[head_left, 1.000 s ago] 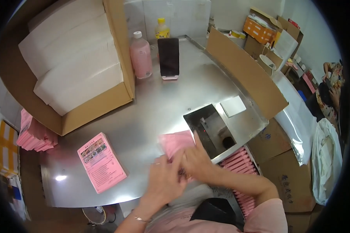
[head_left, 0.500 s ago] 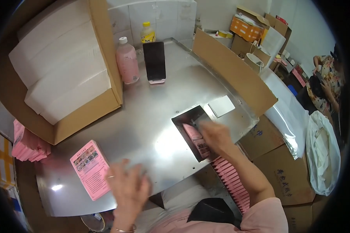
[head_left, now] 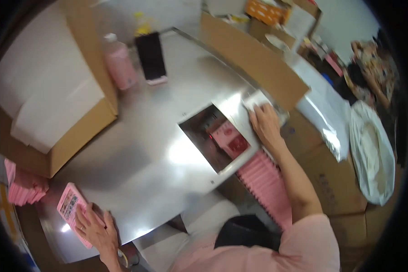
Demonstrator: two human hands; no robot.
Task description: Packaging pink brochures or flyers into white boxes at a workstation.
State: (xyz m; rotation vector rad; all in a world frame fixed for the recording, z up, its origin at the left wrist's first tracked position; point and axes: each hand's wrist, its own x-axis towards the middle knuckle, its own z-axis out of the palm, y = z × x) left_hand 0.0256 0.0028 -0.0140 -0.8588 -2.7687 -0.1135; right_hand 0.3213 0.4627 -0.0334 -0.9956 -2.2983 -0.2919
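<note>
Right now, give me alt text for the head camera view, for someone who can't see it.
Over a steel table, the person's left hand presses a pink card stack at the near edge, while the right hand rests on white slips beside a rectangular opening holding pink packets.

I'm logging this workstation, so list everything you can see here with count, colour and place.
metal table: one, silver, centre.
recessed tray: one, dark, set into the table's right part.
pink packet: one, pink and red, in the tray.
white sheet: one, white, at the table's right edge.
pink card: one, pink, at the table's near left corner.
open carton: one, brown, white stacks inside, far left.
pink bottle: one, pink, white cap, far side.
phone: one, black, propped beside the bottle.
pink packet row: one row, pink, below the table's right edge.
left hand: on the pink card.
right hand: flat on the white sheet.
</note>
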